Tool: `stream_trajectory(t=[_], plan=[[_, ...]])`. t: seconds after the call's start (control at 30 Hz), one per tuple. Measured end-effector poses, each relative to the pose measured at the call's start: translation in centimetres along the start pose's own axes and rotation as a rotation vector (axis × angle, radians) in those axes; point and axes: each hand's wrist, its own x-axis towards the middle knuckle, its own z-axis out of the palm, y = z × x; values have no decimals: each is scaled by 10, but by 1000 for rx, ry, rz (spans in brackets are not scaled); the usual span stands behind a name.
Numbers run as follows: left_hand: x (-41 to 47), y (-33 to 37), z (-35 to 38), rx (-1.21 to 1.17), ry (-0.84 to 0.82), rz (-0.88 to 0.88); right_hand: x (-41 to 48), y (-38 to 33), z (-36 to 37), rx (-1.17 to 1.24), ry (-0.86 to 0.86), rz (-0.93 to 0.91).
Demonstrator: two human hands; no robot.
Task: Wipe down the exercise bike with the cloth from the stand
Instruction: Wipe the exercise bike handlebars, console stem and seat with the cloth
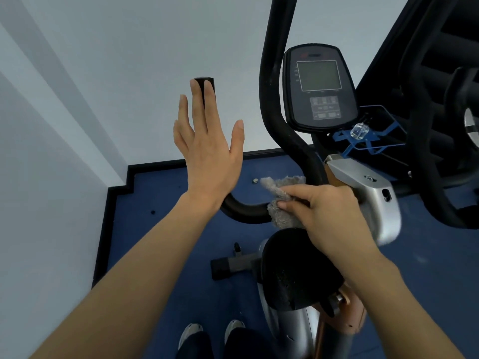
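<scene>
Two forearms were seen lowest in view, above two shoes (215,332) on a blue floor (160,229) edged in black against a pale wall (64,125). Part of the bike (368,193) was cut off at right; its screen (319,75) was too dim to read. The left hand (207,151) was held flat, its grip spread apart, fingertips over the handlebar end (204,82). The right hand (329,216) was closed with its grip clamped on the grey cloth (281,195), pressed at the handlebar beside the frame, above the saddle (293,270).
</scene>
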Motion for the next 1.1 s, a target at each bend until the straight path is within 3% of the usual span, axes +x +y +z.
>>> stream_trajectory(t=[0.17, 0.27, 0.33, 0.4, 0.6, 0.87, 1.1], plan=[[-3, 2, -2, 74, -20, 26, -12, 1, -2, 173, -18, 90], [-4, 3, -3, 187, -18, 43, -20, -2, -15, 337, 233, 123], [-4, 5, -2, 239, -10, 69, -21, -1, -28, 335, 428, 125], [-4, 7, 0, 230, -17, 59, -20, 4, -37, 305, 503, 134], [-5, 7, 5, 206, 3, 60, -18, 22, -16, 270, 252, 266], [-5, 9, 5, 196, 28, 48, -51, 28, -7, 39, 241, 268], [-7, 10, 6, 205, 32, 45, -47, 28, -9, 3, 261, 240]])
